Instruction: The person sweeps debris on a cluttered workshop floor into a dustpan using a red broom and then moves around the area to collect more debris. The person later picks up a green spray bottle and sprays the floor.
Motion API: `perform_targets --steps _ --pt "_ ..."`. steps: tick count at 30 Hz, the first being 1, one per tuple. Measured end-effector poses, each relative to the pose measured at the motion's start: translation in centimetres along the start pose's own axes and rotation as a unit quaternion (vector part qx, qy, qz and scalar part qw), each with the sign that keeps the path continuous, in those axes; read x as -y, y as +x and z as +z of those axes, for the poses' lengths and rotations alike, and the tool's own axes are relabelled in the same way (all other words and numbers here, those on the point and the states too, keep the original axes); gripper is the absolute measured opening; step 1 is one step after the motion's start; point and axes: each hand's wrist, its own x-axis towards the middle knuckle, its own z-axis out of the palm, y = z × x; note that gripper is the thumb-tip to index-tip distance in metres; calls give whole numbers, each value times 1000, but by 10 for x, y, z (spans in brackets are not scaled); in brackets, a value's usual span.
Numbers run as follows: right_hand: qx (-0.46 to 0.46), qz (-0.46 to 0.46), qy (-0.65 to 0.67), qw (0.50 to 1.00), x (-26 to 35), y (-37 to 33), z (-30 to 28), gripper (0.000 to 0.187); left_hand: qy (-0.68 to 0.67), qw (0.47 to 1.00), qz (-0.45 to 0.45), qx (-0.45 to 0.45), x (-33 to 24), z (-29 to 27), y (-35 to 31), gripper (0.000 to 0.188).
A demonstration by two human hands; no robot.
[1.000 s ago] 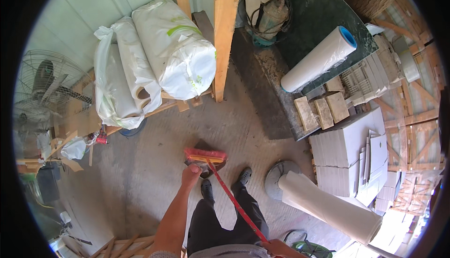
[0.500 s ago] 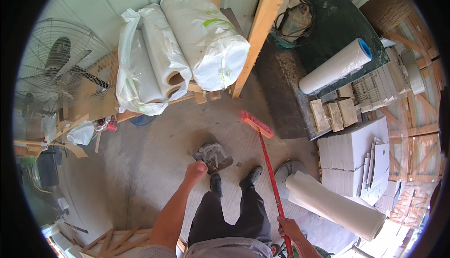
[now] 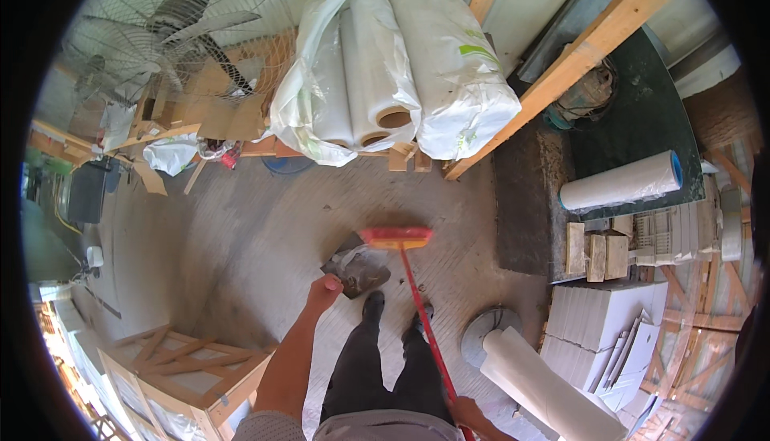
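Note:
My left hand (image 3: 325,289) is closed at the near-left side of a dark dustpan (image 3: 370,282), apparently around its handle, though the grip itself is hidden. Crumpled, whitish see-through scraps (image 3: 350,260) lie in the pan, which is low over or on the concrete floor in front of my shoes. In my right hand (image 3: 465,412), by my right thigh, is the red handle of a broom (image 3: 420,303). The broom's red and orange head, slightly blurred, is at the far right edge of the pan; whether they touch I cannot tell.
Plastic-wrapped white rolls (image 3: 377,80) rest on a wooden rack ahead, beside a large caged fan (image 3: 184,32). To the right are a dark board (image 3: 521,208), stacked cartons (image 3: 589,325) and a leaning white roll (image 3: 545,385). A wooden crate (image 3: 192,369) stands at near left.
The broom head has moved left, from well right of the dustpan to its far edge. My view has turned, so the surroundings sit differently. Both hands keep their holds.

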Motion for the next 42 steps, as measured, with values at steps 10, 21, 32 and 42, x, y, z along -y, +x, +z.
perform_targets --steps 10,21,32,42 --pt "-78 -150 6 986 -43 -73 -56 41 -19 997 10 -74 11 -9 -69 14" --pt "-164 -145 -55 974 99 127 -130 48 -174 965 -97 -170 46 -8 -143 10" --pt "-76 -57 -163 982 -20 -9 12 53 -183 965 -73 -174 84 -18 -153 8" --pt "-70 182 251 948 -3 -135 81 48 -3 991 125 -38 73 -42 -163 11"
